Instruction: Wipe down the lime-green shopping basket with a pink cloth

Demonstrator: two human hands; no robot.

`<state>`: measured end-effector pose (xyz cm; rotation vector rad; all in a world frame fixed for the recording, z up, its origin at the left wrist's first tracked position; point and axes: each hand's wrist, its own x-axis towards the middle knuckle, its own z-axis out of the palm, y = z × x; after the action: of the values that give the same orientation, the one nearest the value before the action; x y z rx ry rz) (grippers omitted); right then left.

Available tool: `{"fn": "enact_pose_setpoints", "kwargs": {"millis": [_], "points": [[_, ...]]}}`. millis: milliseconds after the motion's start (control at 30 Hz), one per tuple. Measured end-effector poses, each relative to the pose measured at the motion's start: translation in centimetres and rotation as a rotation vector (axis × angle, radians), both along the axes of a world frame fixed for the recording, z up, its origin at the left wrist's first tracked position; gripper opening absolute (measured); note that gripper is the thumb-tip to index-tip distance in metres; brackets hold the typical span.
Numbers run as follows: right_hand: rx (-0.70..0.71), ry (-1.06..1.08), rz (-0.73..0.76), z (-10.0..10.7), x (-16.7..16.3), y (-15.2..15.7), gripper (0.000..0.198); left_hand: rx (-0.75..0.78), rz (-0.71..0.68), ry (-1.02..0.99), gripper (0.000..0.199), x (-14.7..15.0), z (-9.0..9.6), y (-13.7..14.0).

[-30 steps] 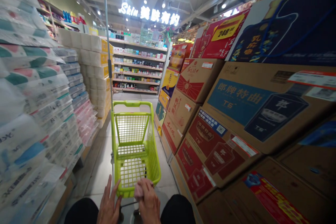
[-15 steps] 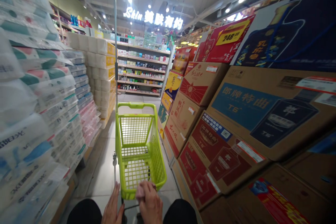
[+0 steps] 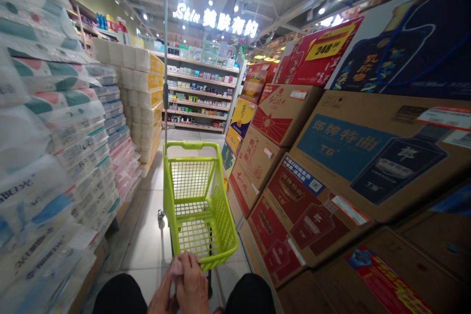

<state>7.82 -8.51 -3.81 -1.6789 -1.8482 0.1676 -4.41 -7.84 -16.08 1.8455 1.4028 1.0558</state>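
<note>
Low in the view, my two hands meet at the near end of a lime-green shopping cart [image 3: 230, 248]. My right hand [image 3: 194, 285] is closed on a small crumpled pink cloth [image 3: 177, 268]. Against the same cloth, from the left, my left hand [image 3: 162, 290] is bent in, its fingertips partly hidden by the cloth and the right fingers. The cart's plastic mesh basket has nothing in it. A thin metal pole [image 3: 165, 68] rises from the cart's far left corner.
Wrapped tissue packs [image 3: 79, 113] are stacked along the left, with paper rolls [image 3: 136, 78] beyond. Printed cartons [image 3: 342, 142] form a wall close on the right. Tiled floor [image 3: 142, 225] runs between them to cosmetics shelves [image 3: 200, 78] under a lit sign [image 3: 215, 19].
My right hand has moved left with the pink cloth and now meets my left hand. The left hand was apart with fingers stretched out. The cart has shifted slightly right relative to the view.
</note>
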Motion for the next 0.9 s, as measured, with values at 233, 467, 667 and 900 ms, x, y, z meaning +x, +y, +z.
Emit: {"fn": "enact_pose_setpoints", "kwargs": {"millis": [233,467,667,900], "points": [[-0.127,-0.079,-0.264,1.5,6.8,0.9,0.027,-0.049,-0.001,0.052,0.063,-0.1,1.1,1.5],[-0.165,-0.253,-0.053,2.2,0.7,3.2,0.021,-0.031,-0.074,-0.055,0.072,2.8,-1.9,0.4],[-0.031,-0.078,-0.023,4.3,-2.3,7.1,0.028,-0.104,-0.041,-0.02,0.065,1.1,-1.4,0.7],[0.112,-0.124,0.102,2.3,-2.5,5.9,0.041,-0.057,-0.013,-0.064,0.056,-0.2,-1.3,1.3]]}}
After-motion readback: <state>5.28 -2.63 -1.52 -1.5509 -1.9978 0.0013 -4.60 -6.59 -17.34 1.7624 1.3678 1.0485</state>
